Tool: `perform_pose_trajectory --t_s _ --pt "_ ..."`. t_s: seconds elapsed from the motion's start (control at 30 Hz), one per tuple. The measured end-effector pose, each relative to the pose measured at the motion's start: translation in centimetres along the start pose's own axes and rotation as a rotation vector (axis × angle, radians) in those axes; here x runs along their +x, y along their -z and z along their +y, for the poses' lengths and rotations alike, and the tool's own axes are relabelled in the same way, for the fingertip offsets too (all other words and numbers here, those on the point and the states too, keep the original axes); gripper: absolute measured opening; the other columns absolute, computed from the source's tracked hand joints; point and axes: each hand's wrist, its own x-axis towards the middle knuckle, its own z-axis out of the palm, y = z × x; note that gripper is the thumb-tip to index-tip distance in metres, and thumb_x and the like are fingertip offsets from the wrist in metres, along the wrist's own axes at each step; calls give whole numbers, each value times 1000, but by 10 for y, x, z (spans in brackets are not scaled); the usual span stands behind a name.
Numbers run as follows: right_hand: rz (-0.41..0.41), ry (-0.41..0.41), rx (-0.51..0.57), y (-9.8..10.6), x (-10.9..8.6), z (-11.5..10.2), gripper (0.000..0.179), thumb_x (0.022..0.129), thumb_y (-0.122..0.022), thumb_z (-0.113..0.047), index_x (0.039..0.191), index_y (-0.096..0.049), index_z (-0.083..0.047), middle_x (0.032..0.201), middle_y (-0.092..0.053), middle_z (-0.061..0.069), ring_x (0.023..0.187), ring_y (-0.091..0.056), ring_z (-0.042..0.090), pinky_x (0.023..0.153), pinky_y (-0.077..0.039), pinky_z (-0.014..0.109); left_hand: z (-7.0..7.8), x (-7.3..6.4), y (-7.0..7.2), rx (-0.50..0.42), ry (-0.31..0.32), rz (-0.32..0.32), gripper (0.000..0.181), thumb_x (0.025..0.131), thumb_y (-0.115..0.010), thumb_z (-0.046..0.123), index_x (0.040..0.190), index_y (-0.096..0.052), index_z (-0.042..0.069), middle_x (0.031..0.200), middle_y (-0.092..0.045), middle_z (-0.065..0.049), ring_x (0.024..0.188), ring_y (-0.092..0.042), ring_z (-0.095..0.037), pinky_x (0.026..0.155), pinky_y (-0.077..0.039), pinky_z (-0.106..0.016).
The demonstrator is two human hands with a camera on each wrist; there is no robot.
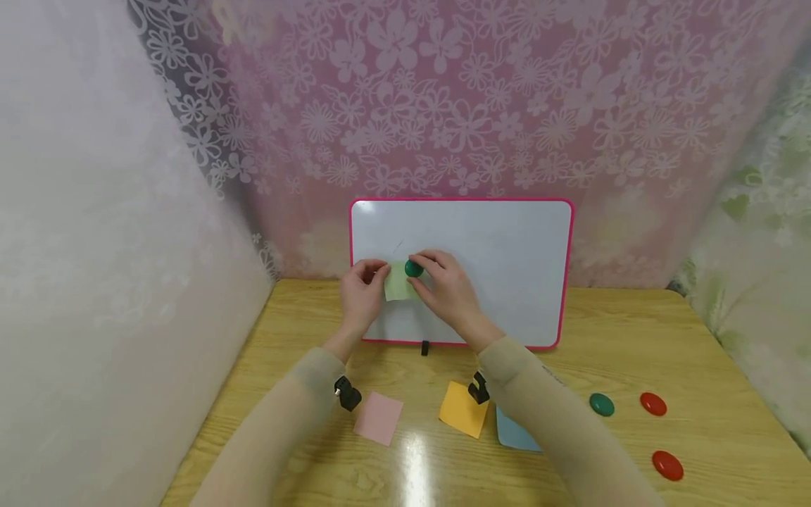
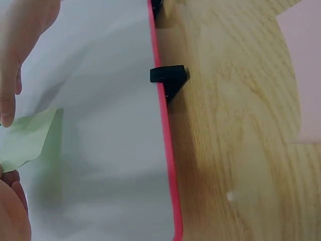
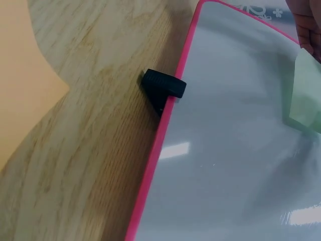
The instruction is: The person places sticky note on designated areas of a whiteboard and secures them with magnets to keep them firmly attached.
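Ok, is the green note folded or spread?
Spread: the note shows as a single unfolded sheet in front of the board. In the left wrist view, its lower edge stands off the surface.

A pink note (image 1: 379,419), an orange note (image 1: 461,417), a partly hidden blue sheet (image 1: 514,435), a green disc (image 1: 602,405) and two red discs (image 1: 668,465) lie on a wooden table (image 1: 633,338) before a flowered pink backdrop (image 1: 462,120).
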Motion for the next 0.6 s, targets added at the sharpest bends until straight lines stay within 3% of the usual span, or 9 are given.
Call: perform_pose_trajectory --t_s 0.33,0.6 --pt "-33 -21 -22 5 25 -8 44 93 -86 -14 132 -72 1 128 -67 15 119 -64 33 104 -54 41 17 20 11 43 -20 -5 16 102 -76 18 109 -77 4 100 -74 -9 84 -60 -23 72 -50 -27" --pt "-78 -3 -67 10 41 -8 43 96 -83 -16 133 -71 1 130 -66 16 121 -62 32 105 -53 39 25 33 9 99 5 3 18 103 -76 22 110 -78 6 100 -75 -6 85 -62 -22 72 -52 -29"
